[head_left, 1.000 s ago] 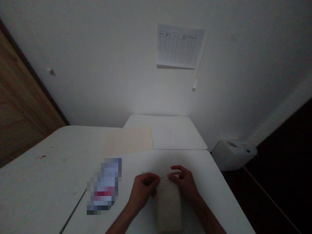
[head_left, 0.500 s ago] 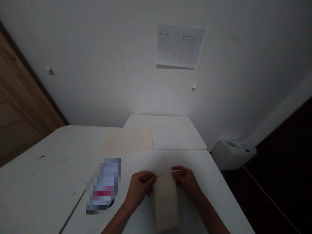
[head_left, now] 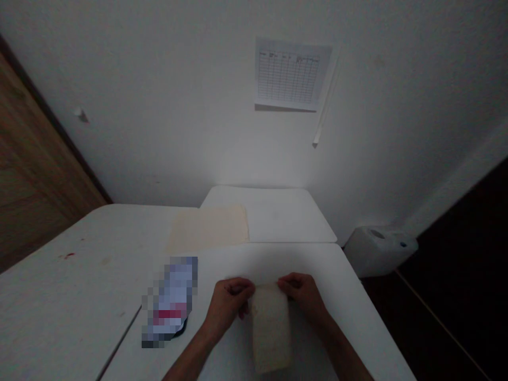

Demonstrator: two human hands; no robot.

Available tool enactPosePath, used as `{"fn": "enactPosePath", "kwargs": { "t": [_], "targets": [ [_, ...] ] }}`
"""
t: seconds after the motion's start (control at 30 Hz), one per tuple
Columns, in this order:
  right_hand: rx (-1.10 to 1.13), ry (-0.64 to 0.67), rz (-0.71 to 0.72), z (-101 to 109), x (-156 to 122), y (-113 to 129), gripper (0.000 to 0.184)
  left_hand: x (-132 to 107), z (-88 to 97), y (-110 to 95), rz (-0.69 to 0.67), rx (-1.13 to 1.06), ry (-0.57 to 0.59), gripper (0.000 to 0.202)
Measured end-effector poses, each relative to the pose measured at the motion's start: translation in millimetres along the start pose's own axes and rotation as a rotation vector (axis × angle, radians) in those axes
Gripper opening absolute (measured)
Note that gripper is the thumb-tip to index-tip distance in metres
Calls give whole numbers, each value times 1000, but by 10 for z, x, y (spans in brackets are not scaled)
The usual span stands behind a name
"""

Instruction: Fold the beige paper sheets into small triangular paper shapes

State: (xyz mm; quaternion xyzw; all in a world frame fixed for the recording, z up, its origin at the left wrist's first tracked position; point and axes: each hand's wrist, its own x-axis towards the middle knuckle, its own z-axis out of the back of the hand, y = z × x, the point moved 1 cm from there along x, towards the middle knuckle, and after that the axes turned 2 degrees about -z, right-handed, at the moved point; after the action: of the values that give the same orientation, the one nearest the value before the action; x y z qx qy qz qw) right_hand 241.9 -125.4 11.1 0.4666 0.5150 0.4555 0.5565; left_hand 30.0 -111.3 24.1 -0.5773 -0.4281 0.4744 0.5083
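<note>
A narrow folded white cloth (head_left: pixel 270 333) lies lengthwise on the white table (head_left: pixel 341 296) in front of me. My left hand (head_left: pixel 227 302) pinches its far left corner with curled fingers. At the far right corner my right hand (head_left: pixel 302 294) grips the same edge, fingers closed. Both hands rest low on the tabletop, close together at the cloth's far end.
A blurred flat object (head_left: pixel 170 301) lies left of my hands. A cream sheet (head_left: pixel 209 227) sits farther back, spanning two tables. A white container (head_left: pixel 379 248) stands on the floor at right. A printed chart (head_left: pixel 289 74) hangs on the wall; a wooden door (head_left: pixel 27 180) is at left.
Both hands drew slightly nearer and lower with the cloth's far edge. The cloth now lies flatter and a bit shorter on the table.
</note>
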Motion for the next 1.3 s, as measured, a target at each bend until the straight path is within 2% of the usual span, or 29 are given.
{"fn": "enactPosePath", "kwargs": {
  "t": [0.13, 0.3, 0.4, 0.63, 0.73, 0.83, 1.0, 1.2, 1.3],
  "targets": [
    [-93, 44, 29, -33, -24, 13, 45, -21, -32, 20, -5, 46, 30, 25],
    [-292, 57, 79, -107, -89, 48, 25, -40, -86, 59, 12, 84, 86, 23],
    [-305, 115, 95, -103, -97, 90, 22, -34, -73, 52, 2, 94, 103, 22],
    [-118, 109, 4, 76, -5, 23, 33, 1, 31, -11, -19, 55, 47, 25],
    [-69, 111, 10, 110, 4, 3, 35, 7, 44, -3, -19, 39, 45, 25],
    [-65, 113, 43, 117, 3, 0, 36, 11, 41, 16, -22, 26, 36, 26],
    [-122, 40, 59, 94, 8, 2, 38, 16, 30, 22, -19, 9, 9, 25],
    [-34, 131, 7, 37, -20, 11, 45, 30, 53, 28, -38, -34, -55, 26],
    [-59, 103, 23, 33, -25, 10, 44, 28, 47, 22, -35, -50, -61, 26]
  ]
}}
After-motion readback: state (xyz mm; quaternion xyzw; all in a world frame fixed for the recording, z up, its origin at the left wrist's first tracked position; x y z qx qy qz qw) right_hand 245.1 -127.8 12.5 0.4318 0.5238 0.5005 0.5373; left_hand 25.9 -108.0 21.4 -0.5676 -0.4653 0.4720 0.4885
